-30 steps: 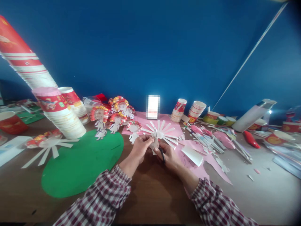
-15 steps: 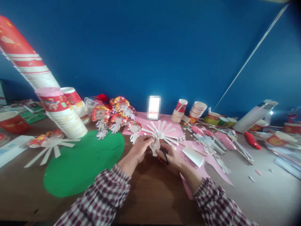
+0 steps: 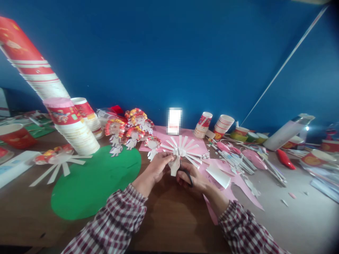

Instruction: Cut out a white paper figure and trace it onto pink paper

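Over the table [image 3: 169, 218], the left hand [image 3: 158, 165] pinches a paper figure [image 3: 174, 165] that looks only part-trimmed, the right hand [image 3: 195, 180] grips scissors [image 3: 187, 175], and several finished dolls [image 3: 132, 131] stand behind.

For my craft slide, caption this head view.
Left hand holds a paper cutout; right hand holds scissors against it.

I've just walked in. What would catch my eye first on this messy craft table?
Dead centre, the left hand pinches a white paper cut-out while the right hand holds black scissors to it. To the left, a big green paper circle lies on the wooden table. Behind the circle, a tall stack of red-and-white paper cups leans in front of the deep blue wall.
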Tool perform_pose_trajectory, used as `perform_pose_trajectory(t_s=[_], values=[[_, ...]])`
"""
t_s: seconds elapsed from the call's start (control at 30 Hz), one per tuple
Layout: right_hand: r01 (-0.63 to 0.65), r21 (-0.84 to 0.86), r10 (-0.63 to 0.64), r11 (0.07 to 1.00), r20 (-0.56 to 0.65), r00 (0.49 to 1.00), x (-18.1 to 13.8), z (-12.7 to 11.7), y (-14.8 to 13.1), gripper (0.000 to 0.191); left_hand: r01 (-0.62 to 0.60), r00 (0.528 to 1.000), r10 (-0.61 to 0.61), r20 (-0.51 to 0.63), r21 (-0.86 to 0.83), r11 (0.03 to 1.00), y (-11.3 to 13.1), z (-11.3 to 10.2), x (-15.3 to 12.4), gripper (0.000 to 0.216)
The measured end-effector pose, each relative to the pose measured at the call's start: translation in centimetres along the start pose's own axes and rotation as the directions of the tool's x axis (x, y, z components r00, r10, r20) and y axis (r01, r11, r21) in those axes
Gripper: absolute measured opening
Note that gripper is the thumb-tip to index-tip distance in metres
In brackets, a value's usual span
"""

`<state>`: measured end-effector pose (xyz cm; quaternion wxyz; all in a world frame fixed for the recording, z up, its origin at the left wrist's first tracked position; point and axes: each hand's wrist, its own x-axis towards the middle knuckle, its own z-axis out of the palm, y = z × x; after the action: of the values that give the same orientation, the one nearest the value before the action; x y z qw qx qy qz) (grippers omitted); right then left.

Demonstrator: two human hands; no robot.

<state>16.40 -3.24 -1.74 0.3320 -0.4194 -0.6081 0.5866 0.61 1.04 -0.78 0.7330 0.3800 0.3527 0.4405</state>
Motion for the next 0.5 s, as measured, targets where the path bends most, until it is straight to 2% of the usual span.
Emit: perform_pose_trajectory(t_s=[0.23, 0.5], values=[[0.025, -0.017, -0.026, 1.0, -0.052, 0.998, 0.02, 0.29, 0.16, 0.025, 0.034, 0.999, -0.034, -0.042, 0.017, 0.999, -0.15, 0.0, 0.08, 0.02], [0.007, -0.023, -0.009, 1.0, -0.075, 0.997, -0.01, 0.81, -0.4, 0.026, -0.043, 0.998, 0.042, -0.048, -0.019, 0.999, -0.27, 0.53, 0.02, 0.024]])
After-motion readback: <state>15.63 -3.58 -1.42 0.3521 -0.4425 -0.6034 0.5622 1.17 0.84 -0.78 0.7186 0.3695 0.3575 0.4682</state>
